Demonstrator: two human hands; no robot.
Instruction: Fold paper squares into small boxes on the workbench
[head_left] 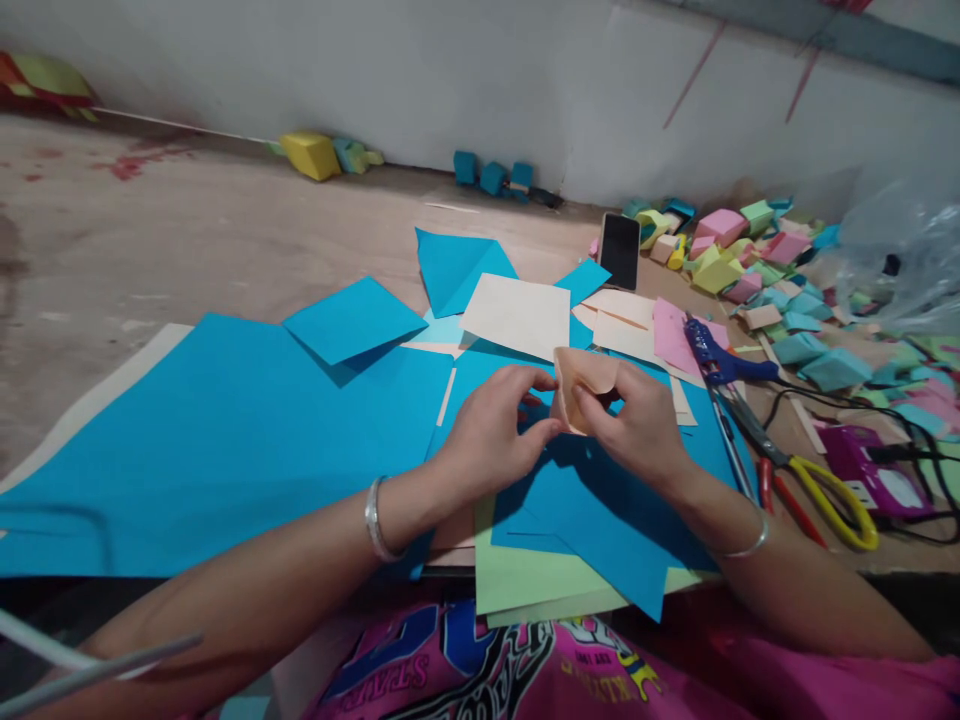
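Observation:
A small peach paper piece [581, 385], curled and partly folded, is held between both my hands above the blue sheets. My left hand [495, 425] pinches its lower left edge with thumb and fingertips. My right hand [637, 425] grips its right side, fingers bent round it. Under the hands lie overlapping blue paper sheets [225, 440] and a light green sheet [525, 580]. A silver bangle sits on each wrist.
A cream square [517, 315], pink paper [671, 335], a blue glue gun [712, 355], yellow-handled scissors [817, 480], a black phone [619, 250] and several folded paper boxes [757, 260] lie at the right. A clear plastic bag [900, 240] is at the far right.

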